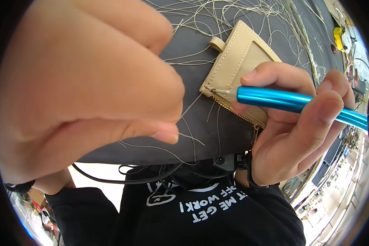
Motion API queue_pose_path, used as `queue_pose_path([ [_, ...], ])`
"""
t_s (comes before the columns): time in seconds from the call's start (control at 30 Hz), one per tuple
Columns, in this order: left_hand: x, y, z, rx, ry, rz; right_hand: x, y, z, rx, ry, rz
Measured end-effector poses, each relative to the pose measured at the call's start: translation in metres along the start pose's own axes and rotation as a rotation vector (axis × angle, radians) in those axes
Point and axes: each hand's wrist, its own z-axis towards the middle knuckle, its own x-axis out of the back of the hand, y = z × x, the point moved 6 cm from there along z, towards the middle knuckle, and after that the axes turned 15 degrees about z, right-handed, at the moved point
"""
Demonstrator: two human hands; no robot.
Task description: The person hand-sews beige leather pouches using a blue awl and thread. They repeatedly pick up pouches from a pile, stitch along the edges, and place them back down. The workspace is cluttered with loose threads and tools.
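My left hand (106,86) looms large at the left, fingers curled; a pale thread runs from the pouch's corner behind its knuckles, and whatever the fingertips hold is hidden. My right hand (291,139) grips a shiny blue cylindrical tool (274,98) and rests against a beige leather pouch (240,57) with white stitching, a clear-looking window, a loop and a gold zipper (233,110). The tool's narrow pale tip (221,92) is at the pouch's lower-left corner, by a small darkened spot.
Tangled pale threads (266,10) lie over the dark grey work surface (192,151). A yellow item (338,39) sits at the far right. Black cables (106,177) and a dark device (229,162) are at the near edge, by my black shirt.
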Motion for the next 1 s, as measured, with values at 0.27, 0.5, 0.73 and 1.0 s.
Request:
queue_pose_path([
  [0.27, 0.001, 0.0, -0.006, 0.015, 0.003, 0.002, -0.002, 0.0, 0.0, 0.004, 0.013, 0.001],
  [0.5, 0.012, -0.017, 0.018, 0.502, 0.394, 0.01, 0.0, -0.002, 0.0, 0.031, -0.014, 0.139],
  [0.73, 0.014, 0.003, 0.017, 0.241, 0.517, 0.048, 0.016, 0.001, -0.006, 0.01, 0.084, 0.432],
  [1.0, 0.014, 0.037, 0.037, -0.009, 0.601, 0.404, 0.039, -0.001, -0.018, -0.008, 0.236, 0.891],
])
